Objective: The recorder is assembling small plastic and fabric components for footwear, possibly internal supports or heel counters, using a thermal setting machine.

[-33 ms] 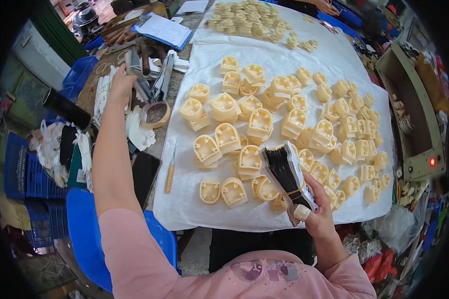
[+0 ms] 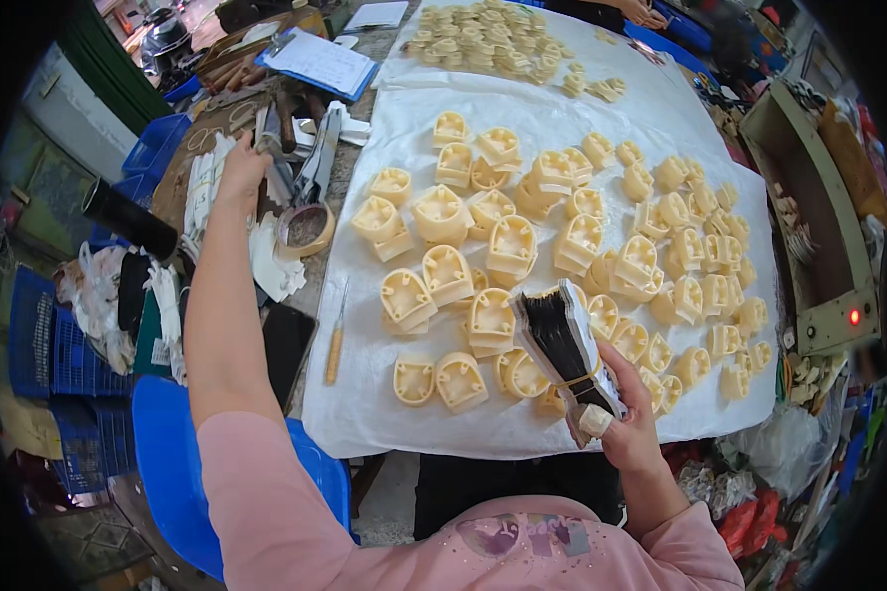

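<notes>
My right hand (image 2: 629, 419) is closed around a bundle of black and white strips (image 2: 560, 340), bound by a rubber band, over the near side of the cloth. A white wrapping covers its thumb tip. My left arm reaches to the far left, where my left hand (image 2: 242, 169) has its fingers bent in among grey metal tools; what they grip is unclear. Close by lie large scissors (image 2: 317, 163) and a tape roll (image 2: 306, 229). Many cream plastic pieces (image 2: 442, 211), rounded at one end, are spread and partly stacked across the white cloth (image 2: 365, 315).
A wooden-handled awl (image 2: 335, 345) lies at the cloth's left edge, beside a dark flat slab (image 2: 288, 345). Farther back are a blue clipboard (image 2: 320, 61) and a heap of smaller cream pieces (image 2: 488, 41). Another person's hand (image 2: 644, 14) shows at the far edge.
My left hand has shifted very slightly toward me among the tools. The right hand and its bundle look the same.
</notes>
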Demonstrator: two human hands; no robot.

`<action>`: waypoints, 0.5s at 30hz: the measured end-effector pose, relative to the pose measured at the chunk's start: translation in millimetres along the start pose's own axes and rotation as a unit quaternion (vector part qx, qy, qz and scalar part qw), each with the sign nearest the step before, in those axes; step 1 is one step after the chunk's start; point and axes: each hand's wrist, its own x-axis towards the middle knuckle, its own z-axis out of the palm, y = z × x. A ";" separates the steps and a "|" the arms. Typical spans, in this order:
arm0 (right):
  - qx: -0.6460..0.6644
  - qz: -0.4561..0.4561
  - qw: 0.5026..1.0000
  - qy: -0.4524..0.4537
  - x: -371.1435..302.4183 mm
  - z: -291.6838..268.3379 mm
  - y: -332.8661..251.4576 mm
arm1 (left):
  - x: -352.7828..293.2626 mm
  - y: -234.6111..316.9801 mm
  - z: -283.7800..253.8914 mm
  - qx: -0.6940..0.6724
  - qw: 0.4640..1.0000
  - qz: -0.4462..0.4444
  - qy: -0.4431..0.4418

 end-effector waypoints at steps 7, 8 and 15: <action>-0.042 -0.032 0.999 0.003 -7.5 -5.9 6.8 | 5.3 -52.1 23.6 0.064 0.980 0.035 0.187; -0.025 -0.004 1.000 0.010 -9.5 -5.7 6.0 | 3.2 -53.2 24.9 -0.013 0.971 0.023 0.236; -0.028 -0.013 0.999 0.041 -7.6 -15.8 11.9 | -9.7 16.4 63.0 0.017 0.959 0.137 0.247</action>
